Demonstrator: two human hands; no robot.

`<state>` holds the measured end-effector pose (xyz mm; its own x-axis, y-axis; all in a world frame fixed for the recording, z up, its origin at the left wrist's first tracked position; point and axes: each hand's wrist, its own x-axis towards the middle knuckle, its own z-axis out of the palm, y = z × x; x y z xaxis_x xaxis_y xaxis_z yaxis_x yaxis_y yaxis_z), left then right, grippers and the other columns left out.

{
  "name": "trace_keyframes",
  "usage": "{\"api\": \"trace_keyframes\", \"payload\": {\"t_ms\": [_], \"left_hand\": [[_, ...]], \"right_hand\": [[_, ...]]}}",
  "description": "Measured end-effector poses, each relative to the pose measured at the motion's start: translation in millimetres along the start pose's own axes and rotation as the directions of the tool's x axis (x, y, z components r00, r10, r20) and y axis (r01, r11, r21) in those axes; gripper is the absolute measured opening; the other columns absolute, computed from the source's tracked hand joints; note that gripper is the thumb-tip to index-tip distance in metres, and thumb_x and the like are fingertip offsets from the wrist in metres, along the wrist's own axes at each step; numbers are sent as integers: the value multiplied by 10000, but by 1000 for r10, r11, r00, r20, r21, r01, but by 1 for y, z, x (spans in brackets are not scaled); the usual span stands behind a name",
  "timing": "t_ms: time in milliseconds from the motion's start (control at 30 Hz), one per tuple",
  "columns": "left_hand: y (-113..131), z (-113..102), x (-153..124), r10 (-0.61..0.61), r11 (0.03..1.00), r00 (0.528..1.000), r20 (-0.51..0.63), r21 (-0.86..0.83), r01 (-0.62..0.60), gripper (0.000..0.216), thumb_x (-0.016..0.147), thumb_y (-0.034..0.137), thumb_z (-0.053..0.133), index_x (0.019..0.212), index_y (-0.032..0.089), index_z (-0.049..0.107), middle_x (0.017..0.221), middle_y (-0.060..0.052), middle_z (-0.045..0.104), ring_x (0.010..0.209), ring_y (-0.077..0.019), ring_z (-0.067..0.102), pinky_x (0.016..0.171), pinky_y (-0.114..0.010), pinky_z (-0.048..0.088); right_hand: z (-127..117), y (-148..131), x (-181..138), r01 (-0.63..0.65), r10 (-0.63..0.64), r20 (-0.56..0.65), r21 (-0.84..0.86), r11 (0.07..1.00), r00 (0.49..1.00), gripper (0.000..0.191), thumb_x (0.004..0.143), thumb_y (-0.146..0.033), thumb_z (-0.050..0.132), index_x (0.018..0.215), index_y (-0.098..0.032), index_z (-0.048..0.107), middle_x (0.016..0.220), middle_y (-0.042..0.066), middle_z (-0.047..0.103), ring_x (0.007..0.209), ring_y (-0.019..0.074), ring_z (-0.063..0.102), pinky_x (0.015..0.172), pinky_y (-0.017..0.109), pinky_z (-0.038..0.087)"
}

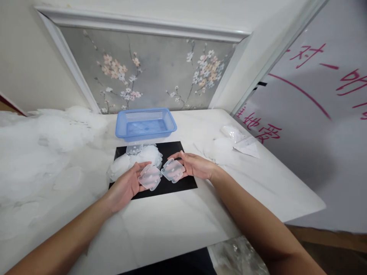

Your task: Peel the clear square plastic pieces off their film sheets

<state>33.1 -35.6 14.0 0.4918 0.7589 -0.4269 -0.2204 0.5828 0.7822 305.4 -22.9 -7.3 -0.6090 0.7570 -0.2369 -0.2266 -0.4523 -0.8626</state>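
My left hand (pixel 128 187) is closed on a translucent plastic piece (pixel 150 177), roughly square with notched edges and small round spots. A similar translucent piece (pixel 173 170) is gripped by my right hand (pixel 196 165). The two pieces are side by side, their near corners almost meeting, above a black mat (pixel 183 184). Behind my left hand, a pile of the same kind of pieces (pixel 149 155) covers the mat's left part and spills over its left edge.
A blue plastic basket (pixel 146 134) stands behind the mat. Large heaps of whitish translucent pieces (pixel 43 149) spread over the table's left side. On the right lie more pale pieces (pixel 222 151) and a clear plastic bag (pixel 233 133). A whiteboard (pixel 309 160) with red writing borders the table's right side.
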Motion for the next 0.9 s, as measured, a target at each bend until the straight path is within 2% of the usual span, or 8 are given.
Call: {"api": "trace_keyframes", "payload": {"t_ms": [133, 200, 333, 433, 533, 667, 767, 900], "left_hand": [[-1, -1, 1, 0, 1000, 1000, 12, -28, 0, 489, 920, 537, 441, 1244, 186, 548, 1307, -145, 593, 1203, -312, 565, 1005, -499, 436], [0, -1, 0, -3, 999, 1000, 15, -47, 4, 508, 919, 555, 424, 1245, 185, 545, 1325, -148, 576, 1223, -324, 547, 1006, -512, 429], [1, 2, -1, -17, 992, 999, 37, -121, 21, 585, 903, 621, 386, 1253, 175, 532, 1340, -160, 552, 1258, -351, 507, 1009, -558, 408], [1, 3, -2, -25, 984, 998, 60, -175, 35, 629, 886, 659, 372, 1263, 179, 523, 1337, -164, 542, 1285, -362, 474, 1016, -597, 385], [1, 2, -3, -14, 981, 997, 81, -192, 30, 628, 887, 659, 366, 1272, 187, 520, 1354, -159, 520, 1301, -361, 455, 1026, -610, 367], [1, 3, -4, -13, 980, 996, 88, -196, 30, 638, 885, 669, 348, 1271, 193, 525, 1328, -153, 531, 1283, -359, 466, 1024, -612, 360], [-1, 5, -5, -8, 983, 994, 106, -184, 28, 643, 883, 673, 343, 1256, 189, 541, 1247, -152, 571, 1254, -355, 483, 1011, -611, 365], [-7, 5, -5, -1, 982, 982, 191, -183, 37, 627, 892, 665, 328, 1241, 196, 556, 1215, -141, 578, 1199, -332, 519, 1006, -596, 371]], "right_hand": [[1, 0, -1, -8, 8, -3, 1, 1000, 1000, 467, 905, -577, 487, 1132, -180, 582, 1053, 121, 700, 853, 220, 696, 810, 462, 555], [3, 0, -1, 0, 0, -8, -8, 1000, 1000, 464, 864, -571, 568, 1116, -182, 590, 1025, 105, 698, 853, 220, 689, 811, 457, 553], [6, 0, 0, 79, -89, -145, -72, 994, 985, 330, 751, -422, 764, 929, -184, 619, 848, 18, 659, 746, 145, 634, 708, 301, 531], [7, 1, 2, 138, -171, -265, -140, 980, 949, 302, 772, -458, 731, 803, -189, 596, 635, -42, 525, 545, 87, 479, 538, 232, 416], [9, 3, 4, 171, -244, -328, -238, 956, 912, 386, 820, -580, 615, 789, -196, 596, 539, -67, 383, 477, 86, 352, 491, 248, 327], [17, 7, 5, 179, -318, -310, -405, 897, 896, 507, 861, -678, 454, 779, -199, 600, 512, -58, 343, 486, 106, 333, 486, 262, 305], [26, 10, 5, 171, -338, -283, -483, 859, 898, 519, 835, -697, 472, 832, -197, 610, 530, -48, 381, 499, 108, 351, 454, 242, 273], [40, 13, 8, 144, -314, -235, -542, 828, 920, 498, 818, -654, 533, 930, -180, 634, 543, -56, 400, 466, 87, 320, 426, 226, 233]]}}
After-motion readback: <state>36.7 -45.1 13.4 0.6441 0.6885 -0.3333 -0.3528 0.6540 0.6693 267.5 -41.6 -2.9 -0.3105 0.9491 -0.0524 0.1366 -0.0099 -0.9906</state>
